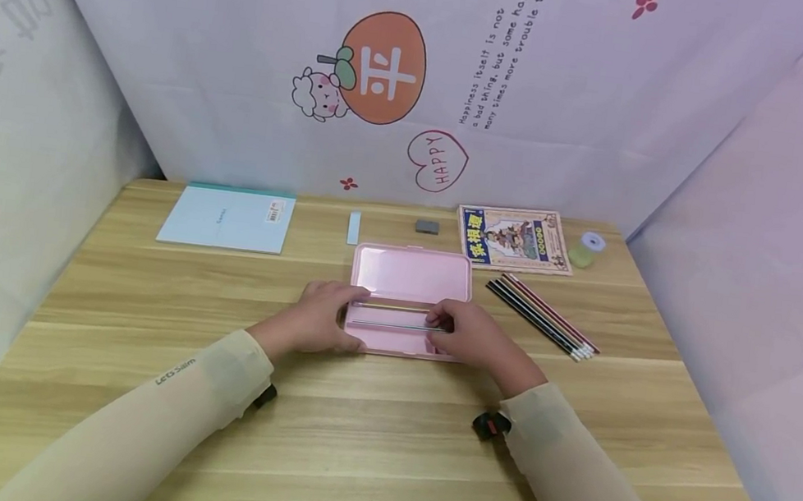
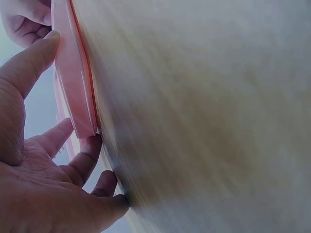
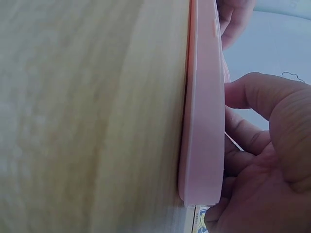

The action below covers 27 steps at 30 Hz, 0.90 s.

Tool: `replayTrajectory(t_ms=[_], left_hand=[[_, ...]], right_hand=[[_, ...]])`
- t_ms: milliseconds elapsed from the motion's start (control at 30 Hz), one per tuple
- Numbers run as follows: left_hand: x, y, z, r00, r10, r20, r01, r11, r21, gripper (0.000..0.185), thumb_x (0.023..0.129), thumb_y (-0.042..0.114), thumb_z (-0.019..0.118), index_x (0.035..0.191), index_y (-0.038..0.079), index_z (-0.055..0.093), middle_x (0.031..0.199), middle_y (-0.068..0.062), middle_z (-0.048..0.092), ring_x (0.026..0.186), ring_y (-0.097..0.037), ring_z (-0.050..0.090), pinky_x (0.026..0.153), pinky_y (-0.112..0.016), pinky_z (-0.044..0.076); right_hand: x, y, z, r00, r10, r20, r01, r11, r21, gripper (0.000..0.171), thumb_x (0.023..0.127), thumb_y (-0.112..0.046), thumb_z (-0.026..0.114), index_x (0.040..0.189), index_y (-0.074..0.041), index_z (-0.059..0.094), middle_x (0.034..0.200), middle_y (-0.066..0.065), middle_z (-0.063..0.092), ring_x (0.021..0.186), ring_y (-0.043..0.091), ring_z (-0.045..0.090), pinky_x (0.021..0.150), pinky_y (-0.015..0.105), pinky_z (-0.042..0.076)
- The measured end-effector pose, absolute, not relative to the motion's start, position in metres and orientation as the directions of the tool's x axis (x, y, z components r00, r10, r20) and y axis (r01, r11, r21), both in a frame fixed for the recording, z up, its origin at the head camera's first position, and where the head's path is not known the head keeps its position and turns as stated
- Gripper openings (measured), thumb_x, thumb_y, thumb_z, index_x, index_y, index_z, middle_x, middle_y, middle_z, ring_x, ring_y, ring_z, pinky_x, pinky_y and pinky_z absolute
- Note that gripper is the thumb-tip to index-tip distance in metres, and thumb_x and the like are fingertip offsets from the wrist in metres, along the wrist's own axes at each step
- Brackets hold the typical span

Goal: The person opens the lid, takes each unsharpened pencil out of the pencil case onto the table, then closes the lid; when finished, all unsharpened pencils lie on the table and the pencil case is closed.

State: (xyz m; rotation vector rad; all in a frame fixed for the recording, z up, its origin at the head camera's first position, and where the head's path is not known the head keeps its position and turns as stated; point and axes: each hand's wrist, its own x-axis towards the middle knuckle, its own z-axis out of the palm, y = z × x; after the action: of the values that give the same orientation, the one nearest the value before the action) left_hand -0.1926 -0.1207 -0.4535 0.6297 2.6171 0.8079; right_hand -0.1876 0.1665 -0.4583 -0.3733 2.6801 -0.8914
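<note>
An open pink pencil case (image 1: 411,275) lies mid-desk with its lid folded back flat. A silver metal ruler (image 1: 394,317) lies lengthwise in the tray. My left hand (image 1: 323,316) grips the case's left end. In the left wrist view, its thumb (image 2: 29,63) sits on the front wall of the case (image 2: 73,82) and its fingers curl at the end. My right hand (image 1: 469,337) is at the right end, its fingers curled on the ruler's tip. In the right wrist view, the thumb (image 3: 262,92) arches over the case (image 3: 201,121).
On the wooden desk (image 1: 379,446), a light blue notebook (image 1: 228,218) lies at the back left. A small white strip (image 1: 354,227), a grey eraser (image 1: 427,226), a picture booklet (image 1: 514,238) and a tape roll (image 1: 588,249) line the back. Several pencils (image 1: 541,315) lie right of the case. Cloth walls enclose three sides.
</note>
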Motion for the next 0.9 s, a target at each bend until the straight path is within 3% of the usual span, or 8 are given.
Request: replayTrajectory(t_ms=[433, 900], left_hand=[[-0.1920, -0.1211, -0.4540, -0.853, 0.480, -0.202, 0.284, 0.754, 0.593, 0.093, 0.080, 0.042, 0.090, 0.158, 0.019, 0.044, 0.161, -0.010, 0.041, 0.150, -0.037, 0.025, 0.122, -0.053, 0.020], [-0.1922, -0.1209, -0.4555, -0.855, 0.478, -0.201, 0.279, 0.752, 0.597, 0.092, 0.079, 0.042, 0.090, 0.157, 0.020, 0.045, 0.161, -0.010, 0.042, 0.148, -0.037, 0.025, 0.121, -0.054, 0.023]], right_hand=[[-0.1840, 0.1631, -0.4565, -0.940, -0.299, -0.164, -0.136, 0.770, -0.623, 0.006, 0.095, -0.016, 0.072, 0.099, -0.013, 0.070, 0.092, 0.000, 0.067, 0.086, 0.018, 0.058, 0.080, 0.036, 0.051], [-0.1804, 0.1628, -0.4565, -0.953, -0.290, -0.084, -0.152, 0.701, -0.697, 0.006, 0.092, -0.016, 0.074, 0.097, -0.016, 0.072, 0.089, 0.001, 0.064, 0.084, 0.020, 0.055, 0.073, 0.036, 0.048]])
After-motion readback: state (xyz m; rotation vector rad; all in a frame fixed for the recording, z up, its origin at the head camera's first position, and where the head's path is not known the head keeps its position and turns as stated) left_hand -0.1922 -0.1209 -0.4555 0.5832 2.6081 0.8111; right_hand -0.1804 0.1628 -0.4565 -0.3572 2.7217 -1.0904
